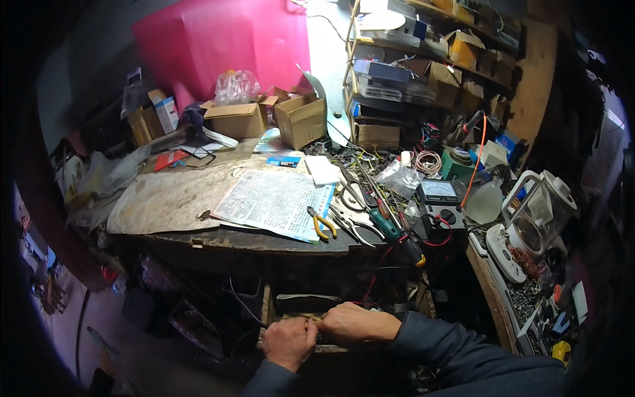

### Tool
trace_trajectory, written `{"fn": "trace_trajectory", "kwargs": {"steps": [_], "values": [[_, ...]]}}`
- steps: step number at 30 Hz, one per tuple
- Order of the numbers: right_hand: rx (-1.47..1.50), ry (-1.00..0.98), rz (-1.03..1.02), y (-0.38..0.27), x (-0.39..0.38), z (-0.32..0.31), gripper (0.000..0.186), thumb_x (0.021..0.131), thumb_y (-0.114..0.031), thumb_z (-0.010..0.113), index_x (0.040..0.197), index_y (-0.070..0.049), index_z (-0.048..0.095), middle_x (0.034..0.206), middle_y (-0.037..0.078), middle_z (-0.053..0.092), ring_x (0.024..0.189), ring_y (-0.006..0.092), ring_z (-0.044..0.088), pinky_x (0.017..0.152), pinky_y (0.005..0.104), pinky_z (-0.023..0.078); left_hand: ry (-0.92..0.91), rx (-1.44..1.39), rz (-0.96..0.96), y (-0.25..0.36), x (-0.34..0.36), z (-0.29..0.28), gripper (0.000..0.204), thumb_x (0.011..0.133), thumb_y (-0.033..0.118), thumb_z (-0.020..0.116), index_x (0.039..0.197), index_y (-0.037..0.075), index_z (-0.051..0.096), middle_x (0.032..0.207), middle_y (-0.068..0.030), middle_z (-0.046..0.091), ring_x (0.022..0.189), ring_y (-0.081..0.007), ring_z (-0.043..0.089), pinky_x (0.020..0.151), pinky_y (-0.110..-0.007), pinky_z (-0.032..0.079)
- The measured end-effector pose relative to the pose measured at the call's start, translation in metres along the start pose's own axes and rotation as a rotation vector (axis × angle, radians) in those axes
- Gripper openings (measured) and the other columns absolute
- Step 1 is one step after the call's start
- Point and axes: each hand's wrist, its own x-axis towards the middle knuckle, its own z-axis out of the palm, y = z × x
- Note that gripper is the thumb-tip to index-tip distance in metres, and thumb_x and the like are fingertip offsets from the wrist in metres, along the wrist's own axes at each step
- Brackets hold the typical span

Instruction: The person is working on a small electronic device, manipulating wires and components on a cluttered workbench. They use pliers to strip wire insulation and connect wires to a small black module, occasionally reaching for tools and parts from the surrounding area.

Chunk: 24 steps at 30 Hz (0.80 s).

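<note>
Down at an open wooden drawer (266, 301) below the workbench, my left hand (288, 341) is closed near the front left corner. Beside it, my right hand (357, 321) has its fingers curled in, close to my left fingertips. A small yellowish piece shows between the two hands; I cannot make out what it is, nor what exactly each hand holds. A grey cable (238, 298) runs down along the drawer's left side.
Above the drawer, the bench (149, 205) carries a printed sheet (264, 202), yellow-handled pliers (324, 226), screwdrivers (390, 226), an analog multimeter (433, 192) and cardboard boxes (297, 122). Crowded shelves (436, 46) stand behind. At right, a side surface holds a clear jug (542, 212) and loose parts.
</note>
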Motion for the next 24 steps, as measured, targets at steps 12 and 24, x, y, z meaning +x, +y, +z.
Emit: {"fn": "trace_trajectory", "kwargs": {"steps": [12, 24], "values": [[0.133, 0.011, 0.006, -0.001, 0.004, -0.018, 0.019, 0.088, -0.018, 0.065, 0.098, -0.002, 0.064, 0.084, 0.020, 0.067, 0.082, 0.0408, 0.066, 0.070, 0.0482, 0.052, -0.047, -0.031, -0.079, 0.001, 0.000, -0.005, 0.029, 0.088, 0.033, 0.063, 0.076, 0.008, 0.073, 0.070, -0.0148, 0.069, 0.062, -0.0323, 0.068, 0.061, -0.044, 0.054], [-0.148, 0.071, -0.047, -0.052, -0.008, -0.096, 0.018, 0.095, -0.022, 0.060, 0.094, -0.004, 0.059, 0.084, 0.014, 0.064, 0.076, 0.0370, 0.066, 0.063, 0.0464, 0.053, -0.092, -0.021, -0.081, -0.006, -0.001, -0.002, 0.029, 0.089, 0.031, 0.063, 0.077, 0.007, 0.071, 0.071, -0.0154, 0.070, 0.065, -0.0324, 0.069, 0.063, -0.045, 0.055]]}}
